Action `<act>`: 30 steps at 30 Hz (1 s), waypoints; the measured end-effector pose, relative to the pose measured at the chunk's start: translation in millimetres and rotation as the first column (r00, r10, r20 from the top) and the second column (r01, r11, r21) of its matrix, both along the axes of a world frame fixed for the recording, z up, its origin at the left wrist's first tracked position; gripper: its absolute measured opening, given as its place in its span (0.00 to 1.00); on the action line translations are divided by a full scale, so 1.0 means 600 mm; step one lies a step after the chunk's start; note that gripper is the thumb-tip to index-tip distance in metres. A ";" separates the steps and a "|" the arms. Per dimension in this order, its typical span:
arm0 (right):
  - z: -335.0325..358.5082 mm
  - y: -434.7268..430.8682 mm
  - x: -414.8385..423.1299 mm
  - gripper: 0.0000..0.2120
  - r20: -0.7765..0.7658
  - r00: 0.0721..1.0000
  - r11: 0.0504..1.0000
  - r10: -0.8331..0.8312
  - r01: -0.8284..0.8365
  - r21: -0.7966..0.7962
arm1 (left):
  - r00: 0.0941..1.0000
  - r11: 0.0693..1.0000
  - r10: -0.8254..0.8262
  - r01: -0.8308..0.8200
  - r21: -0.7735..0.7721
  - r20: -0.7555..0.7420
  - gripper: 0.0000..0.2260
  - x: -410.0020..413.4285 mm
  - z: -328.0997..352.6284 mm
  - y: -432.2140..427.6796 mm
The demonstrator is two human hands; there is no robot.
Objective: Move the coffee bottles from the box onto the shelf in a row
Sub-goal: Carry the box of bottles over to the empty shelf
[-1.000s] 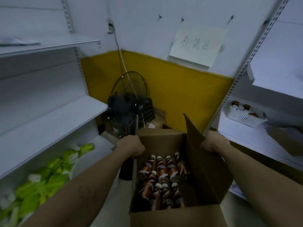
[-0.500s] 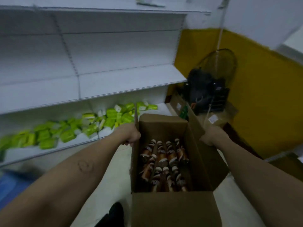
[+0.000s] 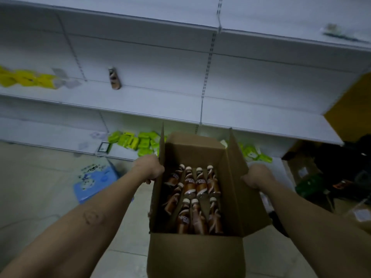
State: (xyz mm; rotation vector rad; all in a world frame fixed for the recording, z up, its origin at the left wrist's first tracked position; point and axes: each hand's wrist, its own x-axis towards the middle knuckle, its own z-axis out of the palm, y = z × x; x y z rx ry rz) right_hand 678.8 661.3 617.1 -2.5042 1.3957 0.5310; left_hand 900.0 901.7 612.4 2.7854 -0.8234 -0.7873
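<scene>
I hold an open cardboard box point(image 3: 192, 255) in front of me, above the floor. My left hand point(image 3: 149, 169) grips its left wall and my right hand point(image 3: 257, 175) grips its right flap. Inside lie several brown coffee bottles point(image 3: 193, 185) with white caps, leaning in rows. One more coffee bottle point(image 3: 114, 78) stands alone on the middle white shelf point(image 3: 160, 99), up and to the left of the box.
Green packets point(image 3: 136, 140) lie on the bottom shelf behind the box, yellow packets point(image 3: 26, 79) on the middle shelf at far left. A blue pack point(image 3: 94, 182) sits on the floor at left. Boxes and dark clutter point(image 3: 321, 173) fill the right, under a yellow wall.
My view has swung left with the box, from the yellow corner with the fan to facing the white shelves. Both hands keep their hold on the box.
</scene>
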 end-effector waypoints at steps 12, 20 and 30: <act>-0.084 0.058 0.179 0.17 0.139 0.990 0.996 -0.013 0.000 0.091 | 0.995 0.997 0.034 -0.040 0.062 0.093 0.13 0.195 -0.009 0.052; -0.177 -0.030 0.206 0.15 0.079 0.975 0.944 -0.206 0.177 0.278 | 0.985 0.962 -0.169 0.154 0.226 0.045 0.12 0.266 -0.113 -0.082; -0.285 -0.060 0.154 0.08 -0.067 0.808 0.702 -0.585 0.547 0.456 | 0.913 0.875 -0.398 0.407 0.262 -0.087 0.12 0.315 -0.226 -0.272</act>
